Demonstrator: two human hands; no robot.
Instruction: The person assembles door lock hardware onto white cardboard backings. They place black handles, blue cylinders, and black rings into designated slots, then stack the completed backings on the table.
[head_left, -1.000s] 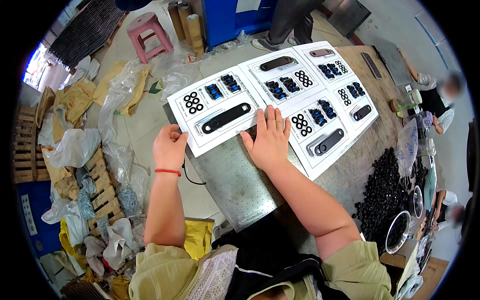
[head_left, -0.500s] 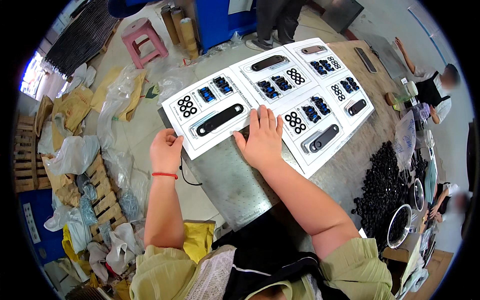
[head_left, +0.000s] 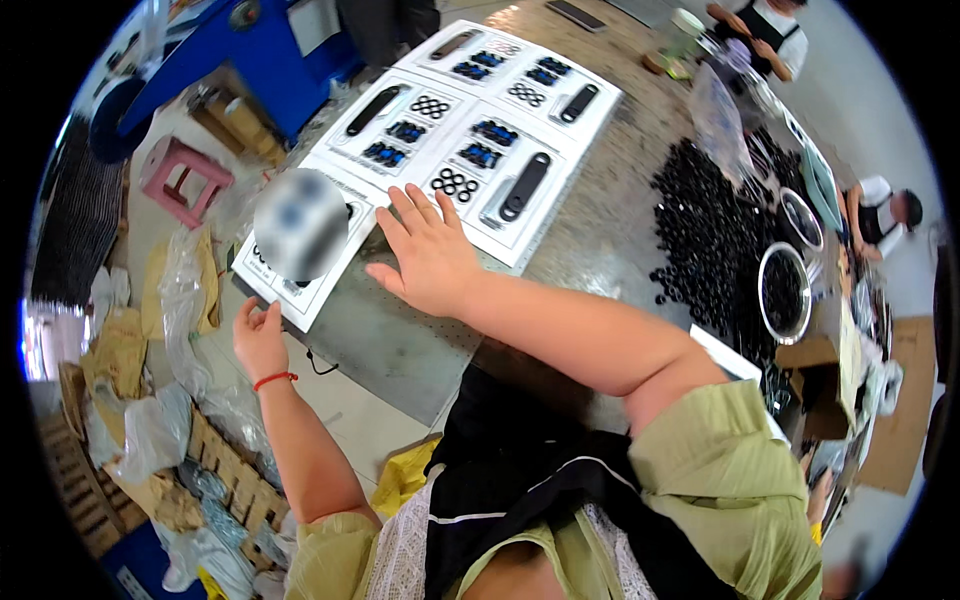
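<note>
White printed cards [head_left: 462, 120] lie joined in rows on the metal table, carrying black bar-shaped parts [head_left: 525, 187], blue-and-black pieces [head_left: 478, 155] and black rings [head_left: 455, 184] in sets. My right hand [head_left: 432, 262] is open with fingers spread, its fingertips over the near edge of the cards. At the near left corner of the leftmost card [head_left: 312, 303] is my left hand [head_left: 262, 345], its fingers bent and thumb apart, with nothing visible between them. A round blur hides much of that card.
Loose black parts [head_left: 700, 230] are heaped on the right of the table, beside metal bowls [head_left: 783, 290] and an open cardboard box [head_left: 820, 375]. A pink stool [head_left: 183, 180], plastic bags and wooden pallets [head_left: 235, 460] stand at left. Co-workers [head_left: 765, 40] are at the far right.
The view has turned, so the cards and both hands appear farther left. My left thumb and fingers look more parted, while my right hand stays spread at the cards' near edge.
</note>
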